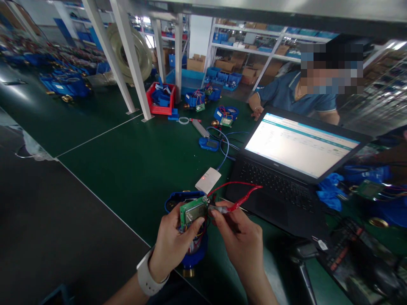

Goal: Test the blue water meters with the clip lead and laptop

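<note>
My left hand (171, 243) grips a small green circuit board (193, 210) with a grey display, held above a blue meter body (182, 201) with a brass fitting below. My right hand (241, 241) pinches a red alligator clip (237, 205) against the board's right edge; its red wire loops up toward the laptop. A white band sits on my left wrist. Both hands hover over the green table (133, 169), near its front edge.
An open black laptop (286, 178) with a lit screen stands right of my hands. A small white box (208, 180) with a red light lies beside it. Farther back lie blue meters (225, 114), a blue cable and a red bin (160, 98). A person in blue sits behind the laptop.
</note>
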{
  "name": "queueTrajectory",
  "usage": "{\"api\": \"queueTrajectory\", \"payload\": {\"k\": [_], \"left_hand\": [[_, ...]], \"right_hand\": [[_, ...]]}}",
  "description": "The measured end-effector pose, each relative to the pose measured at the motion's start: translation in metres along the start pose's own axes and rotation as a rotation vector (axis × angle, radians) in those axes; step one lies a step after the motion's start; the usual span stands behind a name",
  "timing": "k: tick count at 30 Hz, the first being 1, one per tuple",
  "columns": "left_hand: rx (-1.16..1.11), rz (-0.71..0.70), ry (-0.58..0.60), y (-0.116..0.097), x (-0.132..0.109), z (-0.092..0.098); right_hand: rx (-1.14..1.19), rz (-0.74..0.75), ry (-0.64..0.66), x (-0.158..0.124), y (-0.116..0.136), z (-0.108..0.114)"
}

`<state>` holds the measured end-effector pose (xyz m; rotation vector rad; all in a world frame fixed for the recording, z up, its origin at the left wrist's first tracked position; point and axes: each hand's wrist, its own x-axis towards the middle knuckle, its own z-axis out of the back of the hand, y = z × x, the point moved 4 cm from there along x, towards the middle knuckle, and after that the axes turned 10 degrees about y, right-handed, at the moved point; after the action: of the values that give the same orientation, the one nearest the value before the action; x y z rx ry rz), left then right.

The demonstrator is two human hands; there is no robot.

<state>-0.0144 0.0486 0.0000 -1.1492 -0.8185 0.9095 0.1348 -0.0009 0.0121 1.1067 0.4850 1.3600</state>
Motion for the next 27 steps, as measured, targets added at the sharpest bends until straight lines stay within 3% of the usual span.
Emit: {"api": "queueTrajectory", "payload": {"k": [27], "left_hand": [[0.012,0.019,0.009,0.0009,0.0002,0.0007]], "right_hand": [[-0.016,-0.020,-0.004,0.0000,0.0019,0.0014]]}}
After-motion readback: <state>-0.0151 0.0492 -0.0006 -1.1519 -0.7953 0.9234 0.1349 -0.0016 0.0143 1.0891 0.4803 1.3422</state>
